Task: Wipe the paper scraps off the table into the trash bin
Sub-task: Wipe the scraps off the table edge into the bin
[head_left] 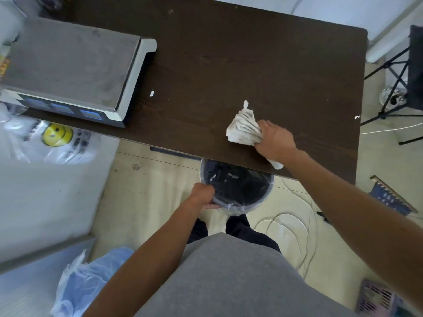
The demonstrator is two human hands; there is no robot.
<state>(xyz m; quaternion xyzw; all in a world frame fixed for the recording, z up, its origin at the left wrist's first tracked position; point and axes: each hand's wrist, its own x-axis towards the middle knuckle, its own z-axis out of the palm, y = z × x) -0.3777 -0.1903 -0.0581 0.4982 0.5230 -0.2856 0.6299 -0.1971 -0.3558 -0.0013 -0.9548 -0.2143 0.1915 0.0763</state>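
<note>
A dark brown table (229, 65) fills the upper half of the view. My right hand (275, 140) presses a crumpled white cloth (245, 126) onto the table close to its near edge. A small white paper scrap (151, 93) lies on the table to the left, next to the scale. Another tiny scrap (356, 117) sits at the table's right edge. Below the near edge, a round trash bin (263, 197) with a dark liner is held up by my left hand (202, 194), which grips its near-left rim. White bits show inside the bin.
A grey electronic scale (68, 69) takes up the table's left part. White plastic bags (52, 138) lie at the left, a blue bag (91, 280) at the bottom left. White cables (297, 227) coil on the floor. A black tripod (393, 88) stands at the right.
</note>
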